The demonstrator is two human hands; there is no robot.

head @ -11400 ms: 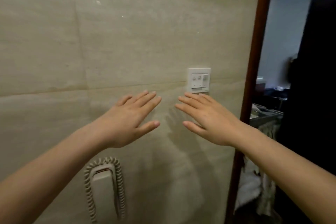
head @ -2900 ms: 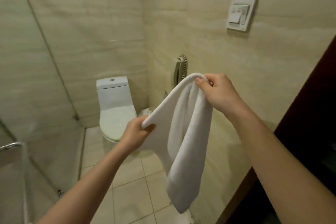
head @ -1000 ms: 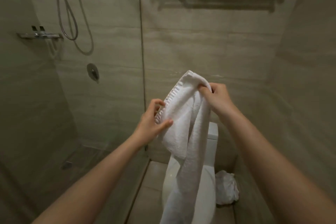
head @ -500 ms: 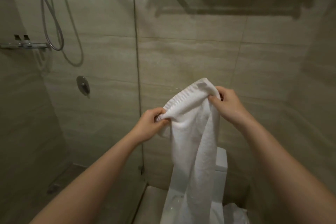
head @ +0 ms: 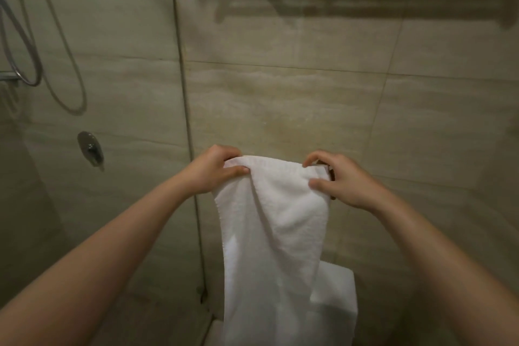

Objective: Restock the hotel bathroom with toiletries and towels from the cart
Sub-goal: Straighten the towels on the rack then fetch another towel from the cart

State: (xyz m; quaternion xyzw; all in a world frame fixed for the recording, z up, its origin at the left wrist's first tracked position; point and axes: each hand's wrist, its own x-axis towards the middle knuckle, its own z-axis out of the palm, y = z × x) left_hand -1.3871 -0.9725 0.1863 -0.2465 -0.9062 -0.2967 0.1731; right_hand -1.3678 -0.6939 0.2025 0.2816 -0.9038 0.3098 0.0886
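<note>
**Towel held by its top edge**

The towel (head: 273, 233) hung in front of the wall (head: 280, 98) and over the toilet (head: 341, 286). I saw the left hand (head: 212, 172) pinching its top left corner and the right hand (head: 344, 181) pinching the top right, fingers curled. The glass (head: 112, 205) stood at left.

white towel (head: 269, 219) between both hands
</note>
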